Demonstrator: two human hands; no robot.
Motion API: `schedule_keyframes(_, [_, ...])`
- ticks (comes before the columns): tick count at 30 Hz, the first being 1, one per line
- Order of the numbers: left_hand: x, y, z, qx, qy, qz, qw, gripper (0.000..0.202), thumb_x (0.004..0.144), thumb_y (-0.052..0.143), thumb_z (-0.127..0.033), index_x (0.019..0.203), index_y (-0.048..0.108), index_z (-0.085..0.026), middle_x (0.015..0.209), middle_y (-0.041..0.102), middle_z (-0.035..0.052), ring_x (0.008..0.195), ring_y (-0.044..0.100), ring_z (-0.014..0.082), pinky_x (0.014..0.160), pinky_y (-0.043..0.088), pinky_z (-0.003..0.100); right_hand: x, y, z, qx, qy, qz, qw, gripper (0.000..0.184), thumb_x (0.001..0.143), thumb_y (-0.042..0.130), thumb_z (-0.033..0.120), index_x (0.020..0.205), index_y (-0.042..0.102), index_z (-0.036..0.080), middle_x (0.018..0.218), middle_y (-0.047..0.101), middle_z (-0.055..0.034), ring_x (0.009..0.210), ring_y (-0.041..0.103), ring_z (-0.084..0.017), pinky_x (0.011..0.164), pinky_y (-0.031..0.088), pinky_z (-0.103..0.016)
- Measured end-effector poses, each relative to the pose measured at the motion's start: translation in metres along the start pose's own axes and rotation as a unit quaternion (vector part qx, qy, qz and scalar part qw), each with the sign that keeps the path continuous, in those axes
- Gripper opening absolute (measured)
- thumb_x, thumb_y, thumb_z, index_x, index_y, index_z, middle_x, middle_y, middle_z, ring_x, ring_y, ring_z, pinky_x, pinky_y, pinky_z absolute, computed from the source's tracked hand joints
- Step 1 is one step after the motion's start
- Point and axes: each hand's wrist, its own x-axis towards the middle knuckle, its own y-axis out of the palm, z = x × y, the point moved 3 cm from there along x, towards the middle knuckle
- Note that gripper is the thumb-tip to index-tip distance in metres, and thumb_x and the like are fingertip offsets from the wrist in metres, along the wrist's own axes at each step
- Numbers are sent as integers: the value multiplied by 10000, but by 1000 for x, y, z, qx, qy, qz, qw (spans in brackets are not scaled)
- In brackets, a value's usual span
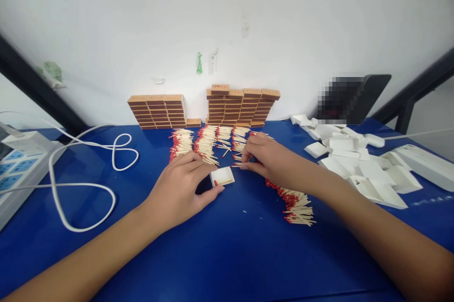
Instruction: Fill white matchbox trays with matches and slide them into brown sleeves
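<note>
A small white matchbox tray lies on the blue table with a few red-tipped matches along its near side. My left hand grips the tray from the left, fingers at its far edge and thumb at the near one. To the right of the tray, my right hand is closed in a pinch on a match, whose end sticks out to the left. Rows of loose matches lie just beyond both hands. Another heap of matches curves out from under my right forearm.
Stacked brown matchboxes and a second stack stand against the white wall. Many empty white trays are piled at right, near a dark device. White cables and a power strip occupy the left.
</note>
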Motion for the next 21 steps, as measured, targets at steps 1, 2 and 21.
schedule_keyframes(1, [0,0,0,-1,1,0,1000,254,949,783,-334,1136,756,-163,961,801,77,963,720,269,887,618,452,0,-1,-1,2,6,0,1000,145,1016,675,253,881,658,205,968,689,-97,982,594,-270,876,458,-404])
schedule_keyframes(2, [0,0,0,-1,2,0,1000,247,948,784,-331,1129,758,-164,964,802,77,965,721,269,889,617,452,0,-2,-1,4,11,-2,1000,140,1011,681,244,879,658,204,972,688,-97,990,592,-270,875,457,-401])
schedule_keyframes(21, [0,0,-3,-13,20,7,1000,248,946,811,-359,1104,739,-183,942,791,55,940,712,241,876,603,411,-2,17,41,36,-81,-45,995,87,1030,667,181,944,667,196,1004,685,-85,983,582,-249,873,480,-394])
